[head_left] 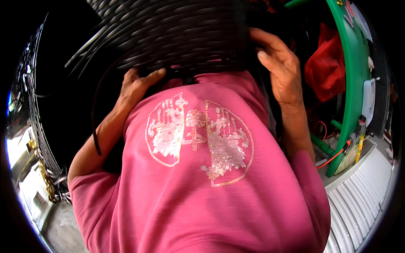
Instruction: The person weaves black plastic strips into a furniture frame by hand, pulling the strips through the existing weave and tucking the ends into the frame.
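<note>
The big dark woven basket [168, 38] filled the view toward twelve o'clock, pressed against the pink shirt [202, 177], looking stiff, bulky and fairly light, with the left hand [137, 86] and right hand [280, 67] spread flat on its lower edge, the natural hold.

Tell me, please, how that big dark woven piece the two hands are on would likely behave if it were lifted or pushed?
The woven piece looks broad, so probably awkward rather than heavy; plaited strips suggest it is light for its size. The left hand and right hand sit far apart on it, hinting it needs both. A loose black strip curves away, so its strands likely flex.
</note>
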